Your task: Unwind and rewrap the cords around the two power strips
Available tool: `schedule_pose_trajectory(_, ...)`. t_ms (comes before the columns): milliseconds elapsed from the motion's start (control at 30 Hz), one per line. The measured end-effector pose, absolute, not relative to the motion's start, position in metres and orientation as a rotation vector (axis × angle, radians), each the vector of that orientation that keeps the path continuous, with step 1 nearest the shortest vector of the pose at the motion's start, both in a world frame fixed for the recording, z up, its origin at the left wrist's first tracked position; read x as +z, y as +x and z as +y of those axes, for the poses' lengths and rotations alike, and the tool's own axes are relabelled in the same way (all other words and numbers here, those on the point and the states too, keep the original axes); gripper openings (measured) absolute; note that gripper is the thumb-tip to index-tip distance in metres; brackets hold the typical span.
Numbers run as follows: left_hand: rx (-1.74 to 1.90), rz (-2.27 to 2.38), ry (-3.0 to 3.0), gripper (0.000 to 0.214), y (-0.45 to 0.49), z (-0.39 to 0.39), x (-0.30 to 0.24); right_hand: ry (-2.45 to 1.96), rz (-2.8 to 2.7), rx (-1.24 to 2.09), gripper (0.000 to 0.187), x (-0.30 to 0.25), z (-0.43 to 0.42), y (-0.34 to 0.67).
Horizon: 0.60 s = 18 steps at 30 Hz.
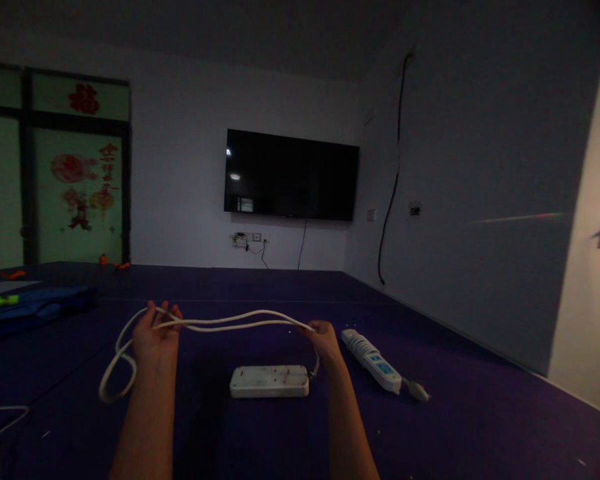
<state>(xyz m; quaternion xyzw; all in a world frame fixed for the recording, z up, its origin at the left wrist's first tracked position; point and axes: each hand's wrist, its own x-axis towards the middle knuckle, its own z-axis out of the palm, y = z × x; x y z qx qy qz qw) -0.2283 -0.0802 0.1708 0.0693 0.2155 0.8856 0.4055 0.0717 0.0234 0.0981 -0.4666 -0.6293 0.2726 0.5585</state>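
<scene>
A white power cord (240,325) stretches in two strands between my hands, above a purple surface. My left hand (156,330) is palm up with its fingers curled round the strands, and a loop of cord hangs past its outer side. The strands' other end is pinched in my right hand (324,339). From there the cord drops to the right end of a white power strip (269,381), which lies between my forearms. Right of my right hand rests a second power strip (380,368) with blue socket faces, its cord wound around it and its plug end at the near side.
Another white cable (5,427) lies at the lower left. Blue fabric (45,303) with a yellow-green item sits at the far left, and small orange objects (123,266) are near the door. A black cable (394,180) hangs down the right wall.
</scene>
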Motion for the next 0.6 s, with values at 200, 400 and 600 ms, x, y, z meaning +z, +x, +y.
schedule_pose_trajectory(200, 2.273, 0.463, 0.083, 0.010, -0.229, -0.090, 0.171, -1.107, -1.431, 0.685, 0.039, 0.093, 0.021, 0.077)
schedule_pose_trajectory(400, 2.321, 0.338, -0.073, 0.027, -0.231, -0.099, 0.167, -1.097, -1.412, 0.735, 0.039, 0.086, 0.023, 0.077)
schedule_pose_trajectory(600, 2.428, 0.524, -0.134, 0.031, -0.252, -0.093, 0.152, -1.106, -1.426, 0.779, 0.041, 0.080, 0.025, 0.079)
